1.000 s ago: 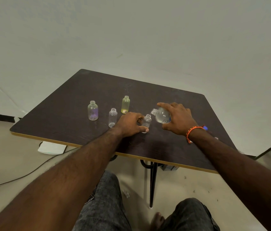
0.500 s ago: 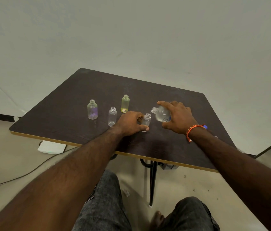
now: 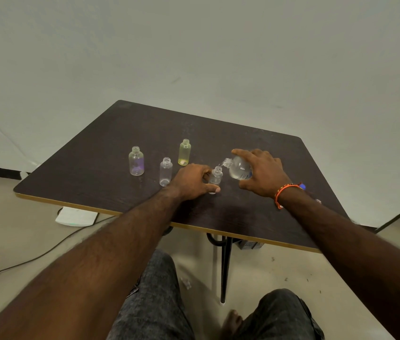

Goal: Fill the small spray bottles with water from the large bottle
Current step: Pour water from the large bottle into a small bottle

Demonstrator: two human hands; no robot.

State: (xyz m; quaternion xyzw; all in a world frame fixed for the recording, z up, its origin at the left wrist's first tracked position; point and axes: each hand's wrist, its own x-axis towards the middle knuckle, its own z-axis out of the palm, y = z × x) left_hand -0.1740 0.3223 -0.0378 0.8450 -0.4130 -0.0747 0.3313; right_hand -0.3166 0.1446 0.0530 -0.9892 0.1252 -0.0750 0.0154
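Fingers of the left hand (image 3: 192, 181) curl round a small clear uncapped spray bottle (image 3: 216, 176) standing on the dark wooden surface (image 3: 95, 168). The right hand (image 3: 264, 175) grips the large clear plastic water bottle (image 3: 238, 168), tipped so its mouth sits just above the small bottle's neck. Both forearms reach forward over the near edge.

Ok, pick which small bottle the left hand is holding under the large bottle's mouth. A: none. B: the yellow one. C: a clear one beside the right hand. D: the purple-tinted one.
C: the left hand grips the clear small bottle under the tilted large bottle, which the right hand holds.
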